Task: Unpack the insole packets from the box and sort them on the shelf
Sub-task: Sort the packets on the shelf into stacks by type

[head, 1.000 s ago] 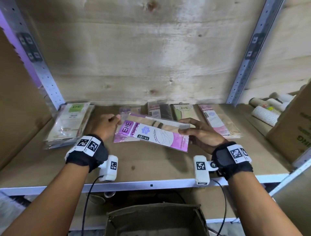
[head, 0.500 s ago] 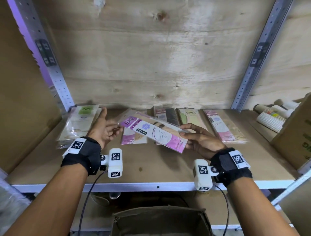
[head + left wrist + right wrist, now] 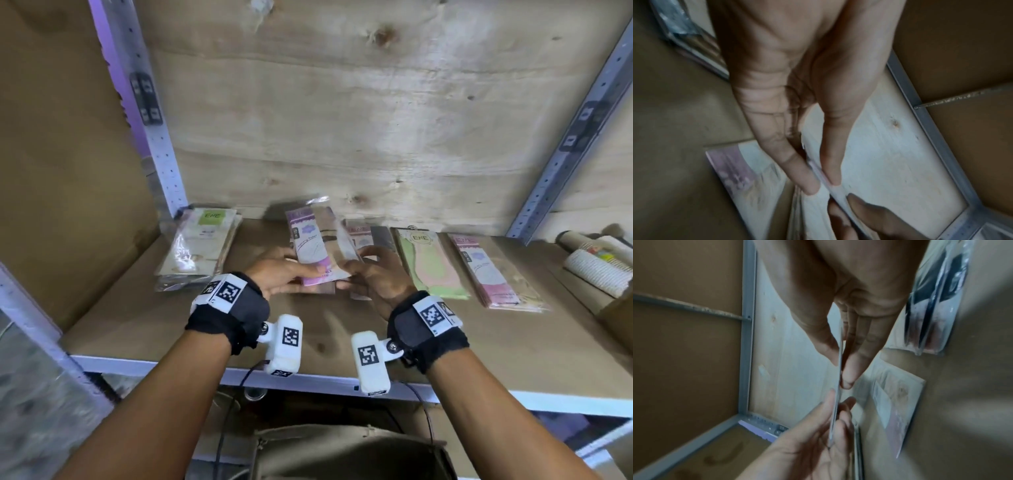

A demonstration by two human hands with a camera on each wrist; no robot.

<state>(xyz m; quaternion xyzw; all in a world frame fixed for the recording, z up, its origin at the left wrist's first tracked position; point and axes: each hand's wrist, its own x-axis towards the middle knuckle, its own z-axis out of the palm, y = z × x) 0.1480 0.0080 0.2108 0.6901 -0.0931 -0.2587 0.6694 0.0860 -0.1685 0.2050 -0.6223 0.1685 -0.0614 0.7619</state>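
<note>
You hold a purple-labelled insole packet (image 3: 313,245) above the middle of the shelf board (image 3: 164,315), its far end tilted up toward the plywood back panel (image 3: 342,120). Your left hand (image 3: 277,272) pinches the packet's near-left edge between thumb and fingers; your right hand (image 3: 375,274) pinches its near-right edge the same way. In both wrist views the packet appears edge-on between the fingertips (image 3: 807,183). On the board, a stack of green-labelled packets (image 3: 202,246) lies at the far left. Just right of your hands lie a dark-and-pink packet (image 3: 368,233), then a green insole packet (image 3: 428,260), then a pink-labelled packet (image 3: 489,270). Rolled white items (image 3: 596,267) sit at the far right. A cardboard box (image 3: 349,452) stands below the shelf's near edge.
</note>
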